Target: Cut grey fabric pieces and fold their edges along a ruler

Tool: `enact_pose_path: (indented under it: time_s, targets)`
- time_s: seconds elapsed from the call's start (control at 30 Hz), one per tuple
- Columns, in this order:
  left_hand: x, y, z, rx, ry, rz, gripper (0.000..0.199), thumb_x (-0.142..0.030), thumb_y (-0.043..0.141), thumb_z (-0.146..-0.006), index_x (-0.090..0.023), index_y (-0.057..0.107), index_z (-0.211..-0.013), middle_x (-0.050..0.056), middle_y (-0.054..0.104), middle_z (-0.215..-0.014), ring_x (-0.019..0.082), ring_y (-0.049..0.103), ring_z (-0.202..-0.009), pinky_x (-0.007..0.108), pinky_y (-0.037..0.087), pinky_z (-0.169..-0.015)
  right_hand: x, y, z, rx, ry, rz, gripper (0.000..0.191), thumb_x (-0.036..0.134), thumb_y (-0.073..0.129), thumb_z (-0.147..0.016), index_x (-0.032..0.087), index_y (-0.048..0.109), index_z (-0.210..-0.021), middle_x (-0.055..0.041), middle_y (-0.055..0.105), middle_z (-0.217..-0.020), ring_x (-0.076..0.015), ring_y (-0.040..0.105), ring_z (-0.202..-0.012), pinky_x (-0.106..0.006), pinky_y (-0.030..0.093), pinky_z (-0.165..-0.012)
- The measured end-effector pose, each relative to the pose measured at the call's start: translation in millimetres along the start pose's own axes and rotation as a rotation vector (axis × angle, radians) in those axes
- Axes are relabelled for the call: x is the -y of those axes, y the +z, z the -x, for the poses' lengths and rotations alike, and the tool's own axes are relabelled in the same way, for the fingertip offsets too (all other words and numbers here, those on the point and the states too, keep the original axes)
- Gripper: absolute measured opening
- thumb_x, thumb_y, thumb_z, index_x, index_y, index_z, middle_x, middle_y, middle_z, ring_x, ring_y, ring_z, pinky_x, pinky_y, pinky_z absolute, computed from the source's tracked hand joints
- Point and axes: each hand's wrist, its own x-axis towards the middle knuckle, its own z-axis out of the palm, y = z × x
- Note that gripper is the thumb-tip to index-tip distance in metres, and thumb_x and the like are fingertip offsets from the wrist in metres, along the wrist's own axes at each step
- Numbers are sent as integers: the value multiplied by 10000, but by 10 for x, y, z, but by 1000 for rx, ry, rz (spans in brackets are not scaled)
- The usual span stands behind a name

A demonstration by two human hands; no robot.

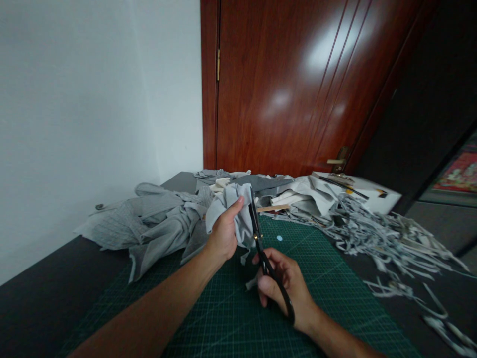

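Observation:
Light grey fabric is bunched in my left hand, with the thumb pressed on top. My right hand is closed around the handles of black scissors. Their blades point up and away from me, along the right edge of the held fabric. Small cut bits of cloth hang below the fabric, near the scissors. Both hands are above a green cutting mat with a fine grid.
Crumpled grey fabric lies at the left. Tangled cloth strips cover the right side. Behind them are a white box, white cloth and a wooden ruler-like strip. A white wall and brown door stand behind.

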Motion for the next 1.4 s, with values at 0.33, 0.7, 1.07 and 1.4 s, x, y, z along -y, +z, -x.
enact_pose_path:
  time_s: [0.33,0.7,1.07,1.4]
  targets:
    - [25,9,55,66,-35,-24,228,-267,892,-705,-160,775,-869,47,818,-791,282,808,-861,374,637,-880,4,-12,-23,-32,-28,12,501,639,777,-858,184,634,-1011,53,564,-637,-88,510,-431,-185,406,-410]
    - [90,-56,33,97,-57,-73,298,-373,900,-734,-153,793,-905,84,833,-890,324,782,-1029,403,602,-960,26,-4,-28,-48,-14,46,499,635,789,-846,186,626,-988,54,563,-620,-101,520,-441,-195,421,-416]
    - [91,-60,45,140,-79,-116,366,-403,922,-694,-140,797,-916,97,834,-907,324,789,-996,384,621,-903,36,12,-34,-77,7,51,494,625,817,-819,189,621,-943,57,551,-640,-82,492,-436,-180,425,-409]
    - [64,-42,59,115,-164,-140,382,-440,899,-696,-128,801,-893,103,821,-807,326,801,-898,373,646,-798,40,12,-32,-81,30,89,499,615,824,-818,185,631,-982,67,539,-604,-81,472,-418,-175,385,-394]
